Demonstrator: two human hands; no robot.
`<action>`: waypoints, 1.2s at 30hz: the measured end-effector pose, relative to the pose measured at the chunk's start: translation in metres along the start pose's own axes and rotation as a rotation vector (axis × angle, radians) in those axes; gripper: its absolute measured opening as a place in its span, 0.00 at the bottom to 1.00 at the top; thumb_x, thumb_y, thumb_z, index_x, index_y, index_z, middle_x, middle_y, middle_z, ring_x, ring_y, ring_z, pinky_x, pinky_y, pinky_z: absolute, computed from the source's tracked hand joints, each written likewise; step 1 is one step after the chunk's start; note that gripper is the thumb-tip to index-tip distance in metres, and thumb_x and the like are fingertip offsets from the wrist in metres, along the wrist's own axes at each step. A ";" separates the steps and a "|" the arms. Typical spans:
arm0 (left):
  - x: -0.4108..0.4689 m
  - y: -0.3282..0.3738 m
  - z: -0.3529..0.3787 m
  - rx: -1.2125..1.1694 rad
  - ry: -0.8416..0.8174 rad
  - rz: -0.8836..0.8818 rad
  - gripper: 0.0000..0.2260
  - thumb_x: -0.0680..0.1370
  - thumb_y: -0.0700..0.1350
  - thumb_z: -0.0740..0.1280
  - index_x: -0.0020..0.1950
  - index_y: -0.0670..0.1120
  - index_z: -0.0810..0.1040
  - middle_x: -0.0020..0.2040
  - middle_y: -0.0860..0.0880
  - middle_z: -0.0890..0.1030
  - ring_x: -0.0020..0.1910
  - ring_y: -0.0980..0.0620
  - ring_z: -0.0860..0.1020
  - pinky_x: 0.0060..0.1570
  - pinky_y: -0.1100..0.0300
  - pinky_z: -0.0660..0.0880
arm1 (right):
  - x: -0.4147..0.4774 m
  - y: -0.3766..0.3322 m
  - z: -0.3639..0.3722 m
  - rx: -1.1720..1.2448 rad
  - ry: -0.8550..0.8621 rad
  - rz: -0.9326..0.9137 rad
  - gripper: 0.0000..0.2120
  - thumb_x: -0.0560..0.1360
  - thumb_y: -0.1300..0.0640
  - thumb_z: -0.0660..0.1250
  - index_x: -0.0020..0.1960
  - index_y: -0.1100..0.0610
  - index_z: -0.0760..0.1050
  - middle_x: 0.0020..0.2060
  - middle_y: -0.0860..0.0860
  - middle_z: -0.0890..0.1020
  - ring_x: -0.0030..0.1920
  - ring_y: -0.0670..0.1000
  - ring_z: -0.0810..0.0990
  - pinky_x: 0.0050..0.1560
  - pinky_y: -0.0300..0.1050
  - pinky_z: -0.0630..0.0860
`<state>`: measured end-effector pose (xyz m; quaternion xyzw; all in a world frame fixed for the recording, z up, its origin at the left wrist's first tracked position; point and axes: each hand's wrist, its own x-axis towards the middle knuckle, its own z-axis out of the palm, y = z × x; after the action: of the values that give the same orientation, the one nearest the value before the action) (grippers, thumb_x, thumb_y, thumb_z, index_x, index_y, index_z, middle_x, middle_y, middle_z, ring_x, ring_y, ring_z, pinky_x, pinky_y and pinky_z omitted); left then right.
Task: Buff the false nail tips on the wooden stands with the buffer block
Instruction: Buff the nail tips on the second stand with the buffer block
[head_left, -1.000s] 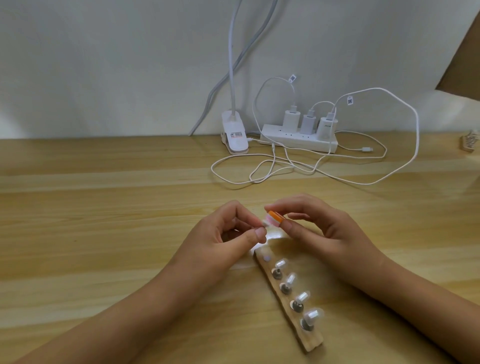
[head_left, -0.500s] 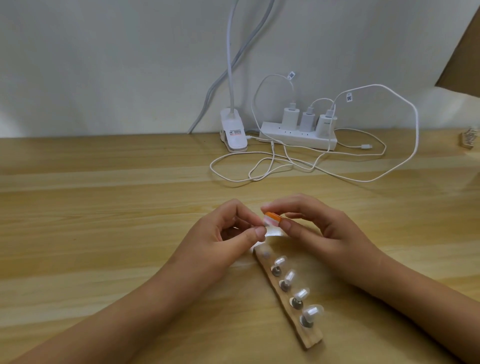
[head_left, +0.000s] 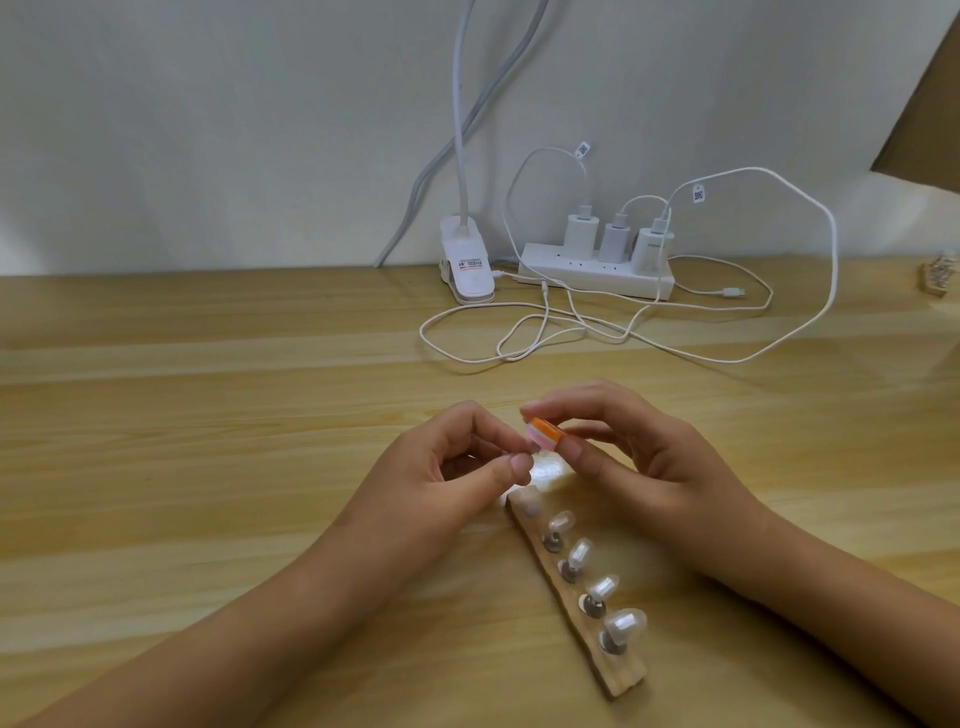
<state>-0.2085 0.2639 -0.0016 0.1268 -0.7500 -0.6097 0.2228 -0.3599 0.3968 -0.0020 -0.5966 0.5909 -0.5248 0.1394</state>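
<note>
Right hand (head_left: 649, 457) pinches orange-pink buffer block (head_left: 544, 435), left hand (head_left: 441, 467) pinches a clear false nail tip (head_left: 531, 447) against it, wooden stand (head_left: 623, 680) on worktop (head_left: 208, 415) carries four mounted tips (head_left: 602, 587).

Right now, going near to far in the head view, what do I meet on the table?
Light wooden stand strip with four clear false nail tips → left hand pinching a fifth clear tip, level with right hand whose fingers pinch the orange-and-pink buffer block → loose white charging cables → white power strip → pale wall.
</note>
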 end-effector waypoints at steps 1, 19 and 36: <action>0.000 0.000 0.000 -0.002 0.001 -0.001 0.02 0.71 0.48 0.71 0.42 0.52 0.81 0.40 0.48 0.84 0.42 0.55 0.80 0.46 0.63 0.75 | 0.000 0.000 0.000 0.009 0.008 0.015 0.11 0.79 0.58 0.66 0.60 0.52 0.79 0.55 0.45 0.81 0.61 0.49 0.79 0.60 0.38 0.74; 0.000 -0.003 0.000 0.022 0.000 0.013 0.01 0.71 0.49 0.70 0.42 0.54 0.80 0.40 0.50 0.84 0.41 0.56 0.81 0.47 0.62 0.76 | -0.001 -0.003 0.000 0.102 -0.007 0.082 0.11 0.77 0.57 0.68 0.58 0.49 0.79 0.53 0.43 0.84 0.57 0.46 0.82 0.58 0.36 0.75; 0.000 -0.002 0.001 0.017 0.000 0.009 0.03 0.71 0.48 0.70 0.43 0.52 0.80 0.40 0.50 0.84 0.41 0.54 0.80 0.46 0.58 0.76 | -0.002 0.003 0.001 0.006 0.018 -0.039 0.11 0.79 0.57 0.66 0.61 0.51 0.79 0.55 0.45 0.82 0.61 0.51 0.80 0.58 0.40 0.77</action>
<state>-0.2089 0.2640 -0.0031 0.1253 -0.7558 -0.6021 0.2247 -0.3605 0.3973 -0.0051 -0.6026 0.5790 -0.5346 0.1256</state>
